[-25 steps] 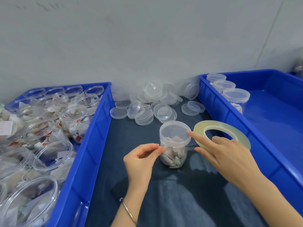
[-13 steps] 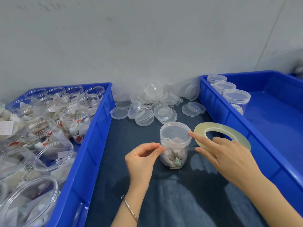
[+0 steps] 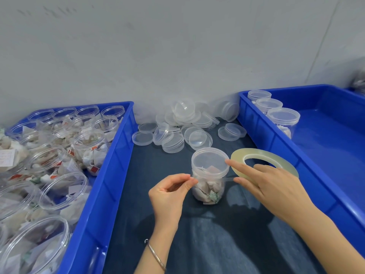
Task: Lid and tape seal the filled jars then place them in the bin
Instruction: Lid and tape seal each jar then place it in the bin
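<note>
A clear lidded jar [image 3: 209, 180] filled with tea bags stands on the dark cloth between two blue bins. My left hand [image 3: 169, 194] pinches the free end of a clear tape strip at the jar's left side. My right hand [image 3: 270, 184] holds the yellowish tape roll [image 3: 264, 157] just right of the jar, index finger stretched to the lid's rim and thumb on the strip. The strip spans the jar's front below the lid. The blue bin on the right [image 3: 276, 155] holds three lidded jars [image 3: 282, 121] in its far left corner.
The blue bin on the left [image 3: 110, 175] is packed with several open filled jars [image 3: 87, 147]. A heap of loose clear lids [image 3: 177, 131] lies on the cloth by the grey wall. A thin bracelet sits on my left wrist.
Almost nothing has moved. Both hands keep their places at the jar with the tape strip stretched between them.
</note>
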`<state>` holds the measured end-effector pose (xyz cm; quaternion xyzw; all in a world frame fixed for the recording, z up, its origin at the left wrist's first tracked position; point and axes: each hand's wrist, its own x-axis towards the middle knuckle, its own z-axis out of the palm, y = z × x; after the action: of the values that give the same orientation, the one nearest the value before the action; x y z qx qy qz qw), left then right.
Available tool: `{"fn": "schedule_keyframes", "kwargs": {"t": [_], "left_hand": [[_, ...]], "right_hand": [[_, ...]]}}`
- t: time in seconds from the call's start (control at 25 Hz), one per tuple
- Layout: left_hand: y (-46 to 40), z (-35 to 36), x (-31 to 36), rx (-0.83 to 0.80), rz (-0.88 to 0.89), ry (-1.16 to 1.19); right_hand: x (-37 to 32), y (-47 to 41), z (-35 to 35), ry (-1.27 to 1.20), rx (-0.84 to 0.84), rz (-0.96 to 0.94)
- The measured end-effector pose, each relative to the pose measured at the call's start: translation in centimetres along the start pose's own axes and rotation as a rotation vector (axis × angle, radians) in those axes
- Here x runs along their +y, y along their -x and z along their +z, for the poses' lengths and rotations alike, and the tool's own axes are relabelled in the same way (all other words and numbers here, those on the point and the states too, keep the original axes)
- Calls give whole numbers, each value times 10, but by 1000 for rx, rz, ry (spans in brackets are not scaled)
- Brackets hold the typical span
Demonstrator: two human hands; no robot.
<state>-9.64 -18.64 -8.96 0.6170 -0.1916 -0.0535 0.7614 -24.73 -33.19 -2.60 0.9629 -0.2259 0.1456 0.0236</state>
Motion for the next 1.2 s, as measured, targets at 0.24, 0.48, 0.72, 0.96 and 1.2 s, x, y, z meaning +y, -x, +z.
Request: {"fn": "schedule_keyframes", "kwargs": {"t": [0.24,0.48,0.72,0.96,1.2], "left_hand": [[-13,6,-4,-33,32,28],[-33,2,-2,-237,192,-129],[-58,-3,-4,-632,-33,-52],[-52,-5,2,-718,-61,-88],[-6,44,-9,-341,217,-345]], "right_hand": [[5,-7,8,55,61,-52],[11,-12,13,32,68,-66],[7,-11,14,19,115,-67],[5,-10,16,-9,132,-60],[7,-12,11,137,149,-27]]}}
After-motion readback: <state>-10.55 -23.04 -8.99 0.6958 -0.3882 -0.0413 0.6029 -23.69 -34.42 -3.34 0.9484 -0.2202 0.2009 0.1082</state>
